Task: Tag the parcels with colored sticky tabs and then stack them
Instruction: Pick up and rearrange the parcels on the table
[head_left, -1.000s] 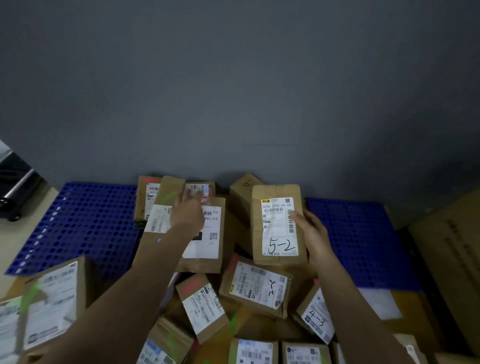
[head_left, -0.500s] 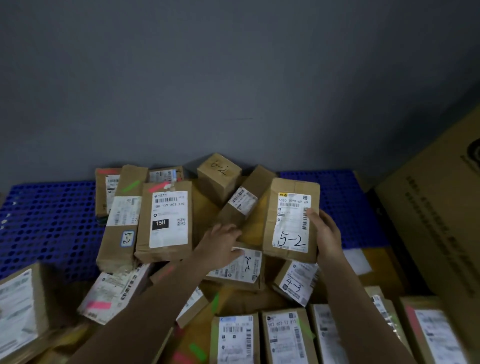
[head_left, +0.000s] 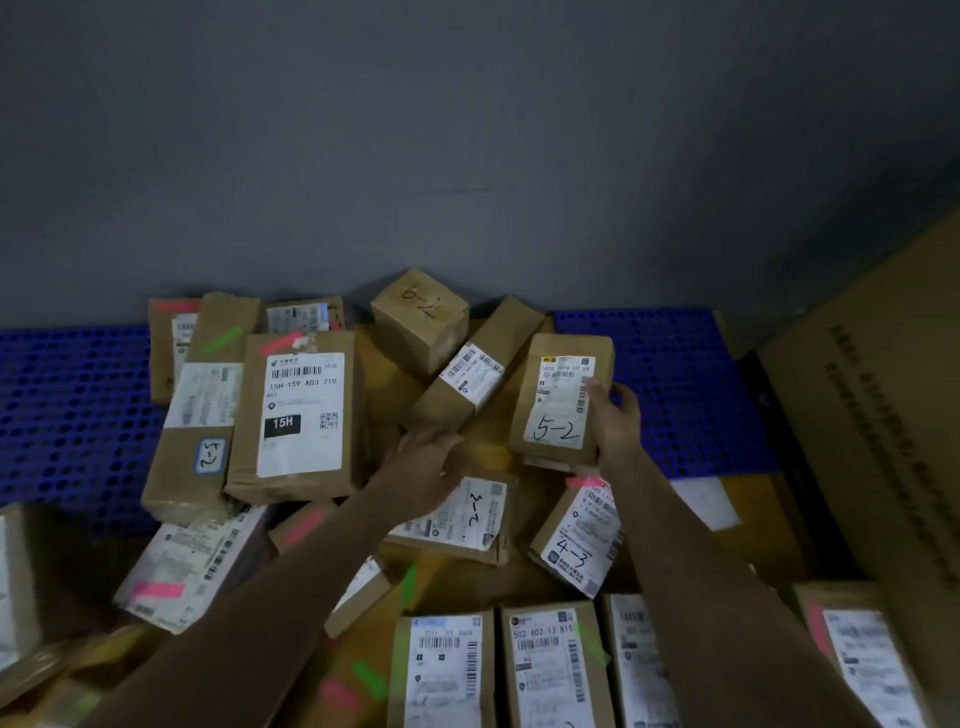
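My right hand (head_left: 615, 418) grips the right edge of a brown parcel marked 5-2 (head_left: 558, 400), held tilted above the pile. My left hand (head_left: 423, 467) reaches over a flat parcel marked 3-2 (head_left: 467, 514), fingers spread toward the lower end of a slanted long parcel (head_left: 475, 364). A large parcel labelled 15H (head_left: 298, 415) carries a pink tab at its top. Beside it a long parcel marked 2-5 (head_left: 202, 405) has a green tab. A parcel marked 4-3 (head_left: 576, 540) lies below my right hand with a pink tab.
A small box marked 6-2 (head_left: 421, 317) sits at the back. Blue perforated pallets (head_left: 675, 389) lie under the pile. A big cardboard carton (head_left: 883, 415) stands on the right. Several labelled parcels (head_left: 550, 670) line the near edge. A grey wall rises behind.
My left hand left the 15H parcel and swung right and down over the 3-2 parcel. The 5-2 parcel stayed in my right hand. The camera turned to the right.
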